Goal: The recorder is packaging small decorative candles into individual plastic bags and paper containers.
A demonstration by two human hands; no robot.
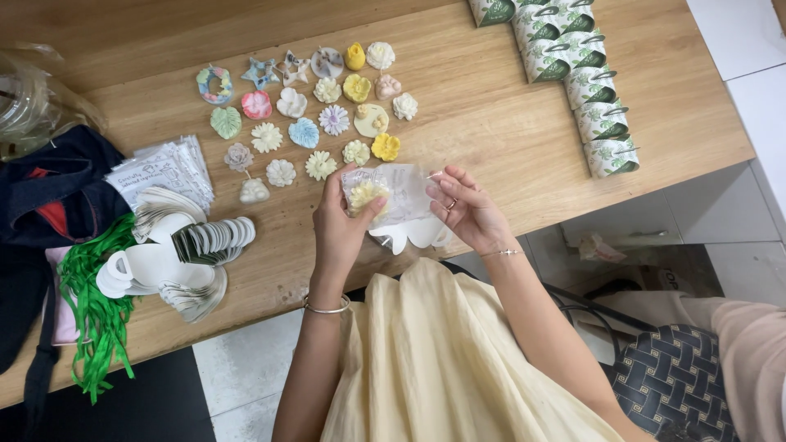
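Left hand grips a small yellow flower-shaped piece inside a clear crinkled plastic bag, thumb pressed on it. Right hand pinches the bag's right edge with closed fingertips. Both hover over the near edge of the wooden worktop, above white cut-out cards. Farther left lie rows of pastel flower-shaped pieces.

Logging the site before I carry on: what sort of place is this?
Probably a small craft packing workspace: rows of moulded flower-shaped pieces on a wooden table, stacked cup-shaped paper tags, and green ribbon.
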